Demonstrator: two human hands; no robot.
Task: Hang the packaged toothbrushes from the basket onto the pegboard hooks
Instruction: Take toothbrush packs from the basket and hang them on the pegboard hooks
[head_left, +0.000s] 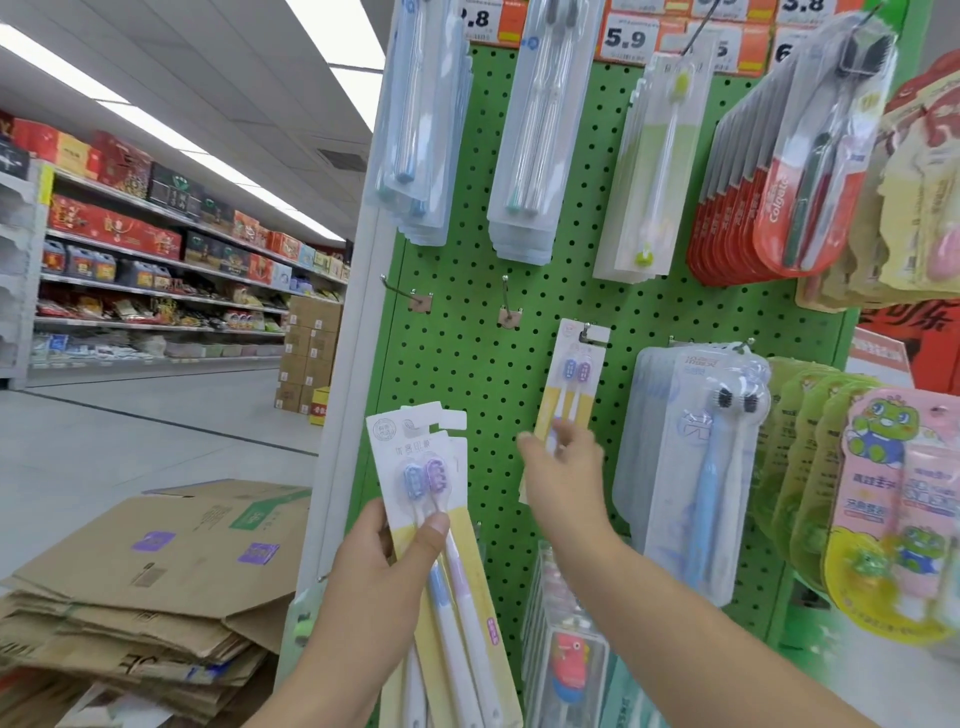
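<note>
My left hand (395, 566) grips a stack of white-and-yellow toothbrush packs (431, 467), each showing a blue and a purple brush head, thumb across the front. One matching pack (571, 374) hangs on a hook (589, 332) in the middle of the green pegboard (467, 364). My right hand (566, 473) holds that hanging pack by its lower end. The basket is out of sight.
Two bare hooks (402, 293) (506, 299) stick out left of the hanging pack. Other packaged toothbrushes fill the upper rows and the right side (696, 467). Flattened cardboard boxes (156, 582) lie stacked at lower left. A store aisle with stocked shelves (156, 270) runs on the left.
</note>
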